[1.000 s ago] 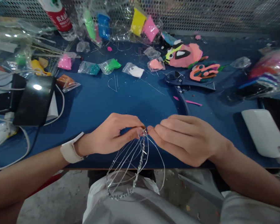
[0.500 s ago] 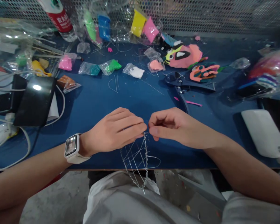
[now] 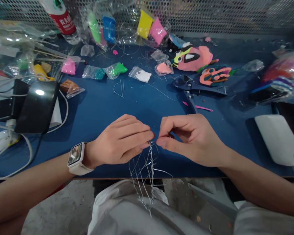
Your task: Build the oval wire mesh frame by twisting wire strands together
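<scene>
A leaf-shaped frame of twisted silver wire point(image 3: 152, 166), with thinner wires strung across it, hangs past the table's front edge over my lap. My left hand point(image 3: 123, 138) is closed, pinching the frame's upper end between thumb and fingers. Just to the right, my right hand point(image 3: 186, 138) is also closed, thumb against forefinger, at the wire near that same end. What lies between its fingertips is too small to see clearly. A loose wire end sticks out to the right of the frame, below my right hand.
Dark blue pliers point(image 3: 193, 88) lie beyond my right hand, near painted-looking clay figures point(image 3: 193, 58). Small bags of coloured clay point(image 3: 119, 69) line the back of the blue table point(image 3: 95, 107). A black power bank point(image 3: 38, 107) with cables is left; a white device point(image 3: 276, 140) lies right.
The wire frame has tilted and dropped slightly lower. My right hand has turned a little, its knuckles now more raised, while my left hand stays on the frame's end.
</scene>
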### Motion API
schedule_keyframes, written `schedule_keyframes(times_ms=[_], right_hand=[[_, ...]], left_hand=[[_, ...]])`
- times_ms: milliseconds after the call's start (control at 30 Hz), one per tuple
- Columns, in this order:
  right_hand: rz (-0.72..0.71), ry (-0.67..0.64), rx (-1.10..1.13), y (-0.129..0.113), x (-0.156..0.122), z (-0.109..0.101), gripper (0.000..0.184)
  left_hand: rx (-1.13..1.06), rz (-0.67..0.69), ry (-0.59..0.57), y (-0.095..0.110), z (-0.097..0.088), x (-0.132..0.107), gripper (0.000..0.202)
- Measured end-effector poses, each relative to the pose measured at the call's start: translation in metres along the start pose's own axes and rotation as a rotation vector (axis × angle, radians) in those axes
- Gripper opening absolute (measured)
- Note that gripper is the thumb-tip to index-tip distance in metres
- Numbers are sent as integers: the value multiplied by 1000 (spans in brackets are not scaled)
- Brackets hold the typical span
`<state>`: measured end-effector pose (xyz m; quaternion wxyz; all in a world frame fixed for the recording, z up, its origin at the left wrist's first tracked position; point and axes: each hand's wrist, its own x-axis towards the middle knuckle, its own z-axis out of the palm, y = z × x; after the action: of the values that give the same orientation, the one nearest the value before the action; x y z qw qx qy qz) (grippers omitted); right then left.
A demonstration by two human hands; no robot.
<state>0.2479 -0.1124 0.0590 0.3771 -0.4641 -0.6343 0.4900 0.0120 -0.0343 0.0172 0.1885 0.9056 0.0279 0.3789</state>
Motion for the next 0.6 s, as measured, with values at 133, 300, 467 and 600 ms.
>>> schedule_keyframes(times_ms=[133,300,467,600], right_hand=[[-166,58,-116,1,-3,2,15],[-322,115,-278,7,-4,3,12],[-377,129,-283,11,-1,2,9],[-366,109,-245,7,-2,1,8]], left_hand=[[-35,-41,14,2,0,-1,17],[-65,-65,-11,1,-2,1,22],[-46,-86,-27,-4,-9,6,26],[-25,-38,-32,-2,-15,13,22]])
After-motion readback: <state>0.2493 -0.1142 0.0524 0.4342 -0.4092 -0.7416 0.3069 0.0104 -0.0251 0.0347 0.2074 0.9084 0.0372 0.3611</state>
